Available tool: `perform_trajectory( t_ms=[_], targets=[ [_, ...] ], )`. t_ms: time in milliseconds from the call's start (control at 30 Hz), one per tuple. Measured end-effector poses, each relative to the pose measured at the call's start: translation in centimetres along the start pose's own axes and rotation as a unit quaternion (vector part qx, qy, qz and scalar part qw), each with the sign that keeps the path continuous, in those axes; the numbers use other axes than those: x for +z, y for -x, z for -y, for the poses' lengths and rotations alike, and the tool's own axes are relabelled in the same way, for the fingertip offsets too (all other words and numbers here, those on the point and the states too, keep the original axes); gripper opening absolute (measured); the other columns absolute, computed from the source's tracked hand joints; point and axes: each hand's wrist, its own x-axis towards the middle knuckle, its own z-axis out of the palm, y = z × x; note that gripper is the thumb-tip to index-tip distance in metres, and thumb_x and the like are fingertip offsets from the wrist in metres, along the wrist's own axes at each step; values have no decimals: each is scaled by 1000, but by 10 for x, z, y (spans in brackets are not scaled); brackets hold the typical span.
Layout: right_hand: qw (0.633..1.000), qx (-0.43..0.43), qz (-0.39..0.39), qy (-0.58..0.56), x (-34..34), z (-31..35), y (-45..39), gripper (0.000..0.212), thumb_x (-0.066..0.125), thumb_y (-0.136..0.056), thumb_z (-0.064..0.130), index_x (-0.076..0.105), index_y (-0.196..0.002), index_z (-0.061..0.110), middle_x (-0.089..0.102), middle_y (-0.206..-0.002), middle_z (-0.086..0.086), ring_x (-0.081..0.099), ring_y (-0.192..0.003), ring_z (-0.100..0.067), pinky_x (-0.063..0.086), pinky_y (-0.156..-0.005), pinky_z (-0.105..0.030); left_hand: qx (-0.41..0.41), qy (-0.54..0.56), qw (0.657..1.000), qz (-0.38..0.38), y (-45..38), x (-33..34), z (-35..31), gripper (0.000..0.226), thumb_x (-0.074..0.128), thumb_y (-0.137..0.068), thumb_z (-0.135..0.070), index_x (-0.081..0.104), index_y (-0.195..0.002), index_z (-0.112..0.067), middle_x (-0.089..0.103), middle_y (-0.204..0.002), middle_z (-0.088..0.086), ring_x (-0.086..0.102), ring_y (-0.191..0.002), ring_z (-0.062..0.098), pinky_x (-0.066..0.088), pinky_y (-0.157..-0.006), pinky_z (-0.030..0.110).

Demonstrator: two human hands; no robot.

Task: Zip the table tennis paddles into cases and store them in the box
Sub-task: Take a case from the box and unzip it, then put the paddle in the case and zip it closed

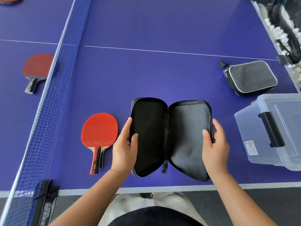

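A black paddle case lies spread open like a book on the blue table, with nothing inside. My left hand grips its left flap and my right hand grips its right flap. A red paddle lies flat just left of the case, handle toward me. A second red paddle lies beyond the net at the left. A zipped black case rests at the far right. The clear plastic box with a black latch stands at the right edge.
The blue net runs diagonally along the left side, clamped at the near table edge. A black bag with white balls sits at the top right. Part of another paddle shows at the top left corner.
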Motion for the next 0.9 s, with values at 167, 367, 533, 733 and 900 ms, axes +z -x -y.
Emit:
perform_trajectory(
  t_ms=[167, 367, 533, 733, 900],
  targets=[
    [989, 59, 133, 7, 3, -53, -56, 42, 56, -99, 27, 49, -140, 30, 59, -133, 8, 55, -120, -11, 38, -92, -22, -54, -116, 992, 13, -20, 15, 27, 41, 54, -99, -15, 56, -138, -29, 68, -114, -3, 60, -104, 21, 42, -85, 22],
    [972, 94, 216, 21, 30, -109, -102, 43, 54, -98, 30, 46, -140, 36, 63, -129, 3, 59, -112, -14, 45, -89, -30, -126, -164, 978, 19, -40, 21, 72, 45, 54, -99, -15, 52, -142, -26, 65, -124, 3, 60, -107, 26, 46, -89, 31],
    [957, -78, 163, 227, 52, -120, -90, 63, 66, -92, 29, 39, -148, 15, 30, -155, -18, 29, -139, -37, 36, -108, -54, 26, -345, 936, 59, -40, 37, 94, 62, 71, -87, -13, 49, -144, -12, 36, -152, 19, 29, -142, 39, 31, -115, 52],
    [824, -188, 376, 379, 84, -119, -34, 72, 37, -97, 61, 11, -156, 30, -7, -165, -4, -8, -150, -37, 7, -120, -51, 69, -474, 848, 229, -23, 83, 91, 68, 30, -92, -69, 16, -154, -45, -8, -166, 5, -17, -150, 36, 1, -118, 59],
    [820, -103, 370, 425, 90, -128, -14, 75, -5, -85, 72, -22, -147, 34, -37, -153, 5, -25, -146, -35, -5, -119, -55, 45, -500, 822, 270, -30, 80, 102, 71, 20, -90, -78, -9, -150, -54, -30, -160, -4, -39, -142, 30, -15, -113, 64]
  ],
)
